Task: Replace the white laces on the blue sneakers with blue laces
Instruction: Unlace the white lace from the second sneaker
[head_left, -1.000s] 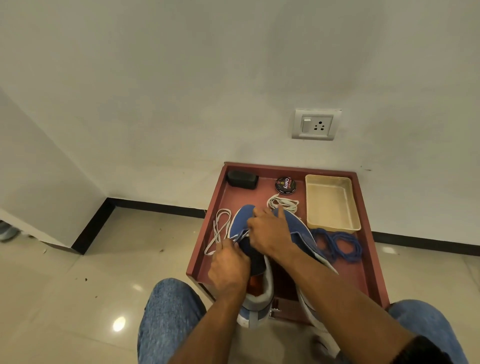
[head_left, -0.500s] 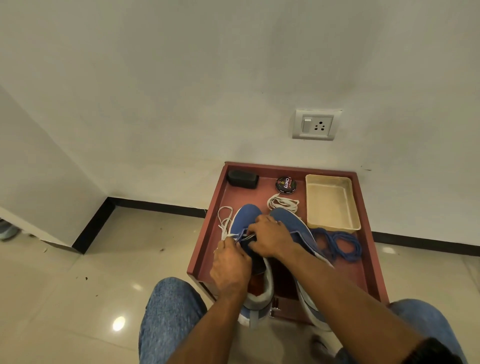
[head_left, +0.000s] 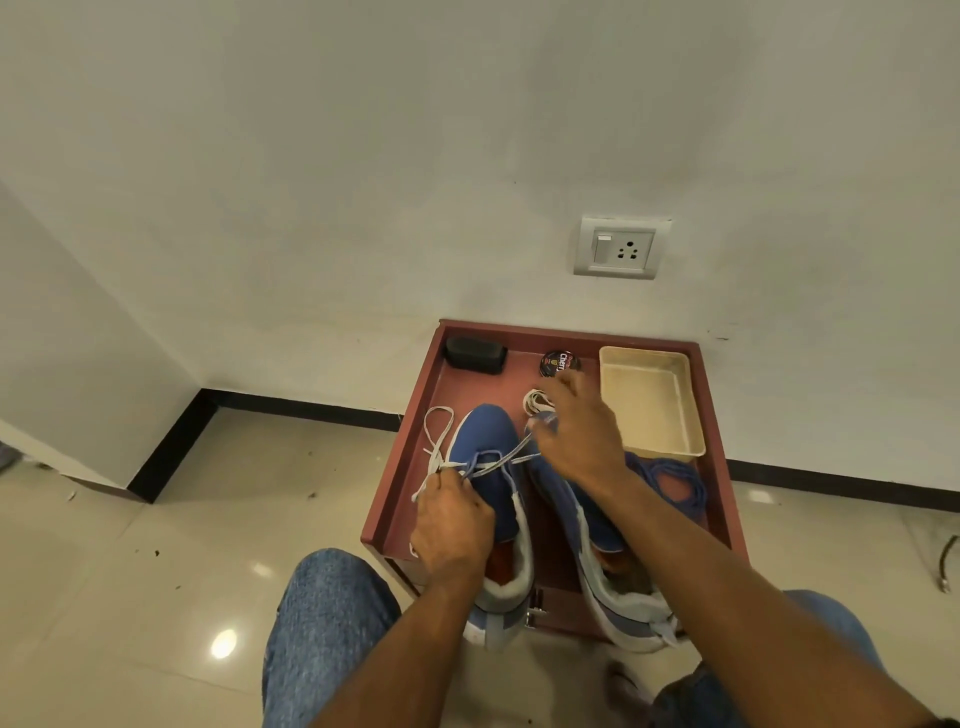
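Observation:
Two blue sneakers stand side by side on a red-brown tray table (head_left: 400, 493), toes toward the wall. My left hand (head_left: 451, 525) rests on the left sneaker (head_left: 488, 441) and grips its white lace (head_left: 434, 441) at the eyelets. My right hand (head_left: 576, 436) is raised over the toe of the right sneaker (head_left: 597, 530), pinching a length of the same lace that stretches taut from the left shoe. A loose coiled white lace (head_left: 535, 402) lies beyond the toes. The blue laces (head_left: 675, 483) lie in a heap on the right of the tray.
A cream plastic tray (head_left: 649, 400) sits at the back right. A black case (head_left: 475, 353) and a round polish tin (head_left: 556, 362) stand along the back rim. The wall with a socket (head_left: 621, 248) is right behind. My jeans-clad knees flank the table's front edge.
My right hand has lifted away from the left sneaker's eyelets toward the far right, drawing a stretch of white lace out. My left hand has stayed on the shoe.

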